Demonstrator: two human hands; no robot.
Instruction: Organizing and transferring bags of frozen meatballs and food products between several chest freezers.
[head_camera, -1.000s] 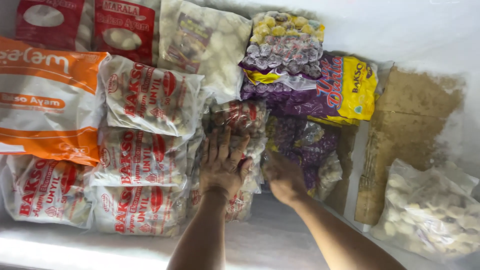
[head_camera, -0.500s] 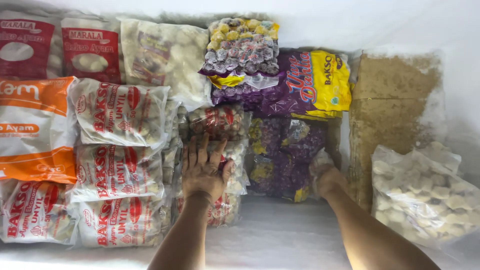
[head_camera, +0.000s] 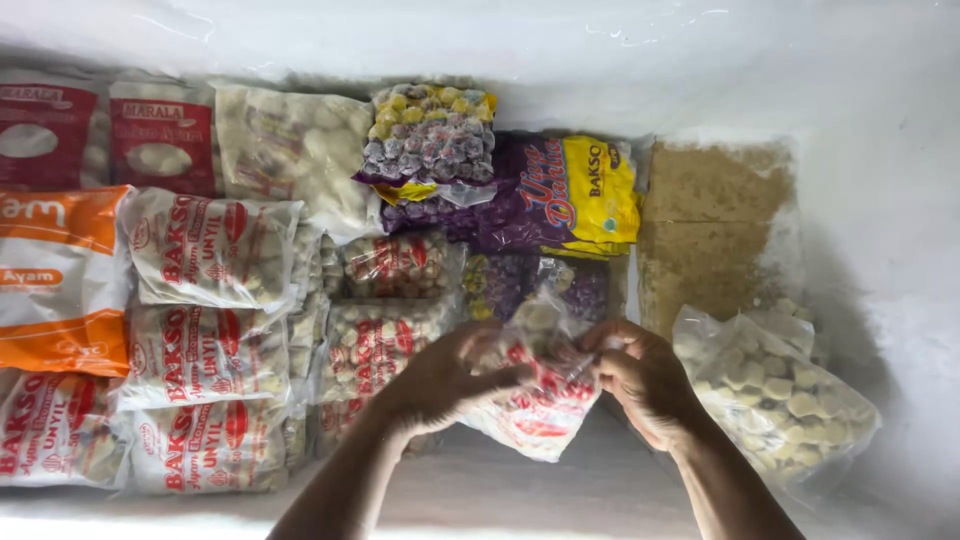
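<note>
Clear red-printed meatball bag pinched between our left hand and right hand, above frosty freezer floor, clear bag of pale pieces just beside our right hand

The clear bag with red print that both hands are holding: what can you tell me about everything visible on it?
The clear bag with red print is a soft see-through plastic pouch with red and white markings, filled with small pale round pieces, apparently frozen. It is tilted, its lower corner hanging just above the white freezer floor. The left hand pinches its left upper side and the right hand its right upper edge. Its crumpled top rises in front of the purple packs. Similar red-printed bags lie just left.
</note>
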